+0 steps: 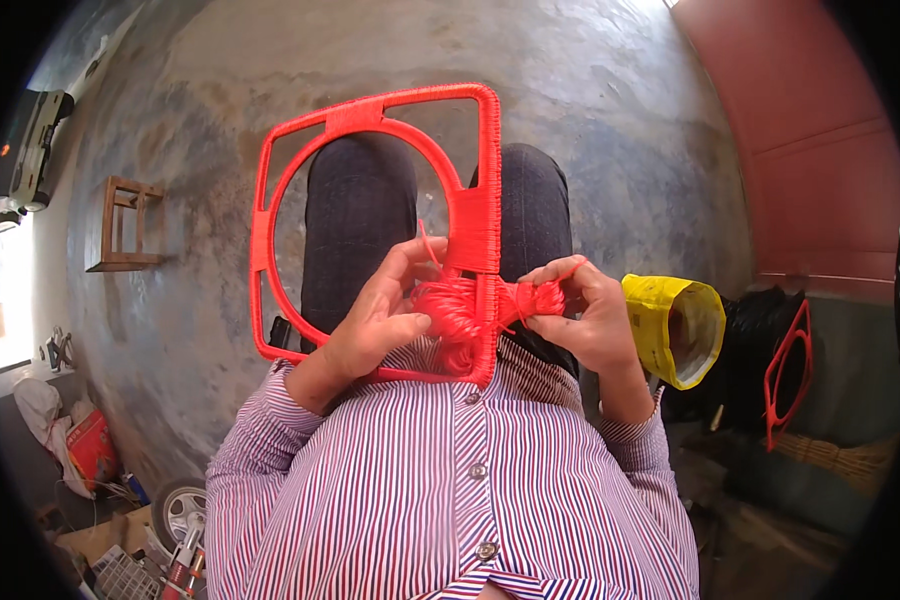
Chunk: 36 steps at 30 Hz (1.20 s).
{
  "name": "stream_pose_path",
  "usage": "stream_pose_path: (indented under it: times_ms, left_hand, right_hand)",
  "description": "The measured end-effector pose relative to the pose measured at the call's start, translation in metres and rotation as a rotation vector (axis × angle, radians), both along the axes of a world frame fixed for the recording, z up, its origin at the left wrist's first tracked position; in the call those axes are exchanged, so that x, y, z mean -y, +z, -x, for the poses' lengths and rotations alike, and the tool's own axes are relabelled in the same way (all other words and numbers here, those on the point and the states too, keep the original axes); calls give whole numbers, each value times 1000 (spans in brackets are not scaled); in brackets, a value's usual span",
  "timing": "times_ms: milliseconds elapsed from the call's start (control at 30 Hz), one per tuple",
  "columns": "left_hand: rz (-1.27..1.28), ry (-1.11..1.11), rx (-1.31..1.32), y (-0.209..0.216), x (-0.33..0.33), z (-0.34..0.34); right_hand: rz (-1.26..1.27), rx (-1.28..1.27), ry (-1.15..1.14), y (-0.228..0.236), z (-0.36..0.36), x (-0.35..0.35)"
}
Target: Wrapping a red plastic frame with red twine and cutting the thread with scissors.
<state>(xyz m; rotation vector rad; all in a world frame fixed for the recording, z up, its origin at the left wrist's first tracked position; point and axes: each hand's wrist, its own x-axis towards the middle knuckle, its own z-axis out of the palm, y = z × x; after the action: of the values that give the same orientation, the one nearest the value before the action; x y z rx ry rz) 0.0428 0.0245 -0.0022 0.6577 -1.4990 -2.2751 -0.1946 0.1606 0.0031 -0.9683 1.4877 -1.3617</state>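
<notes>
A square red frame (pixel 487 140) with a round inner ring, wrapped in red cord, rests across my thighs. At its lower right corner a bundle of glossy red plastic cord (pixel 450 308) passes under the frame's right bar, with its tied, narrower end sticking out to the right. My left hand (pixel 370 315) reaches through the ring, its thumb and curved fingers around the thick part of the bundle. A loose strand of cord stands up by its fingertips. Outside the bar, my right hand (pixel 595 315) pinches the bundle's narrow end between thumb and fingers.
To my right stand an open yellow bag (pixel 660 325), a black heap (pixel 755 330) and another red frame (pixel 788 375). A small wooden stool (pixel 120 225) is on the left. A wheel (pixel 180 512) and clutter lie at lower left. Beyond is grey concrete floor (pixel 590 80).
</notes>
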Motion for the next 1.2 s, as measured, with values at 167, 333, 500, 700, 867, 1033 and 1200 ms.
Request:
stream_pose_path:
  times_ms: [167,333,500,700,867,1033,1200]
  left_hand:
    - [45,-7,75,1,-1,3]
    - [52,-37,86,-1,-1,5]
    - [40,-25,80,9,0,3]
    - [87,-46,80,6,1,7]
    - [-26,-23,55,5,1,5]
    - [-2,-9,28,-2,-1,3]
    - [34,-49,33,-3,2,5]
  right_hand:
    - [188,-701,-48,0,-10,-3]
    - [235,-952,179,10,-8,9]
    - [182,-264,-11,9,18,5]
    - [143,-697,-89,11,3,11]
    - [301,-1264,263,24,-1,18]
    - [458,-917,257,33,25,26]
    - [469,160,-234,10,58,15]
